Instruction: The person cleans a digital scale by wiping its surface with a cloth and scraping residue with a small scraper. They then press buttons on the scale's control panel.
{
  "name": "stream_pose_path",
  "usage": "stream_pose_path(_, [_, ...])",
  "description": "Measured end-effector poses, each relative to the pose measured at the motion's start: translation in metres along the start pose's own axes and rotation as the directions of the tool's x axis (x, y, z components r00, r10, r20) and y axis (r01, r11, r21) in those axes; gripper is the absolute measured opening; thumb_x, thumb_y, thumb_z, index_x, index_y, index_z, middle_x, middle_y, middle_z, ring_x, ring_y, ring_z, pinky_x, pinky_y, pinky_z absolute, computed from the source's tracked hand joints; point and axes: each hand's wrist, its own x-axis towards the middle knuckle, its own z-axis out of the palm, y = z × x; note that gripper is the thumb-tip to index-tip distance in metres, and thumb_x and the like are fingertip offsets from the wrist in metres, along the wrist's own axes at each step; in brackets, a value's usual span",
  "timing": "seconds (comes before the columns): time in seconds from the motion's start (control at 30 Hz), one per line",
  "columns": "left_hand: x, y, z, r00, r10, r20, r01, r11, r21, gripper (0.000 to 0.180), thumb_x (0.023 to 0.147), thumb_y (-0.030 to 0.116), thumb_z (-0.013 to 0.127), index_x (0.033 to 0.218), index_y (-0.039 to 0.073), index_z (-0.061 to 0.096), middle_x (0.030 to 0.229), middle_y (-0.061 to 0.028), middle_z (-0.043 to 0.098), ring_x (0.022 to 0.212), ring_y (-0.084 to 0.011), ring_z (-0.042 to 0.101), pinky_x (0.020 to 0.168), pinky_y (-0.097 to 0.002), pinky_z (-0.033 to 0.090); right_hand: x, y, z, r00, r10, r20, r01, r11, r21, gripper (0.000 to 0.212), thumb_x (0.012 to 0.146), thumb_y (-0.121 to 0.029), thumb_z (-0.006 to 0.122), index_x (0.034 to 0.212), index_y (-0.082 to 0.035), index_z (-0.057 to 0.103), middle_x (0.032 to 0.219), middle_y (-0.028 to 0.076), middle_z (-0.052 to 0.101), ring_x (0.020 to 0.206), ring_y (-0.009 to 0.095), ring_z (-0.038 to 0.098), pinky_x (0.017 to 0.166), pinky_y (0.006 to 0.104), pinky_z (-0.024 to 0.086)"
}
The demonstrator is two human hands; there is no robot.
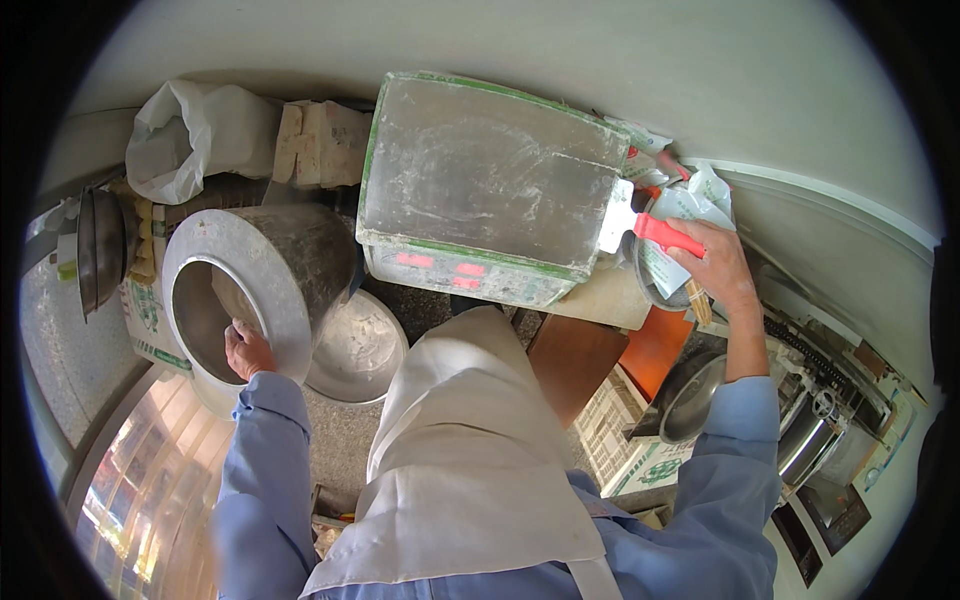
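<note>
A dough scraper [617, 218] with a red handle and a pale flat blade is in my right hand [718, 262], fingers wrapped round the handle. Its blade lies against the right edge of a scale [490, 175], whose grey, flour-dusted top has a green rim. My left hand [248, 352] is at the mouth of a large tilted metal drum [290, 300], its fingers curled together by the inner rim. Whether they hold anything is hidden. Inside the drum, a pale doughy mass [233, 300] shows just above that hand.
Right of the scale, a round metal container [652, 285] holds plastic packets [690, 225]. Below the drum sits a wide basin [345, 355] of white flour. A white plastic bag [225, 135] and a cardboard box [315, 145] stand behind. A machine with a shiny roller [808, 440] is at right.
</note>
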Motion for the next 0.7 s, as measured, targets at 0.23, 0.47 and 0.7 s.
stream_pose_path(0.23, [0.0011,-0.0007,0.0003,1.0,-0.003,0.004,0.003,1.0,-0.011,0.041,0.093,0.039,0.044,0.081,0.006,0.065,0.074,-0.0118,0.065,0.073,-0.0282,0.062,0.07,-0.039,0.046,0.0012,0.0014,0.0032,1.0,0.009,-0.019,-0.009,1.0,-0.025,0.034,0.077,-0.015,0.069,0.109,-0.005,0.065,0.097,0.014,0.066,0.088,0.031,0.062,0.082,0.037,0.049])
stream_pose_path(0.47, [0.0001,-0.0001,-0.0013,1.0,-0.017,0.022,0.018,0.999,-0.032,0.041,0.093,0.039,0.044,0.081,0.006,0.065,0.073,-0.0117,0.065,0.072,-0.0277,0.062,0.07,-0.0388,0.046,0.0009,0.0001,0.0055,0.999,0.026,-0.021,-0.027,0.999,-0.028,0.033,0.077,-0.013,0.069,0.109,-0.005,0.065,0.099,0.014,0.066,0.089,0.032,0.062,0.081,0.0373,0.049])
stream_pose_path(0.7, [-0.0018,0.002,-0.0035,1.0,-0.006,0.003,0.006,1.0,-0.007,0.042,0.093,0.039,0.044,0.082,0.005,0.064,0.075,-0.0118,0.065,0.074,-0.0274,0.062,0.07,-0.0386,0.045,0.0057,0.0057,0.0056,1.0,0.016,-0.004,-0.016,1.0,-0.004,0.034,0.076,-0.013,0.07,0.109,-0.005,0.065,0.1,0.014,0.066,0.09,0.032,0.062,0.082,0.0371,0.049])
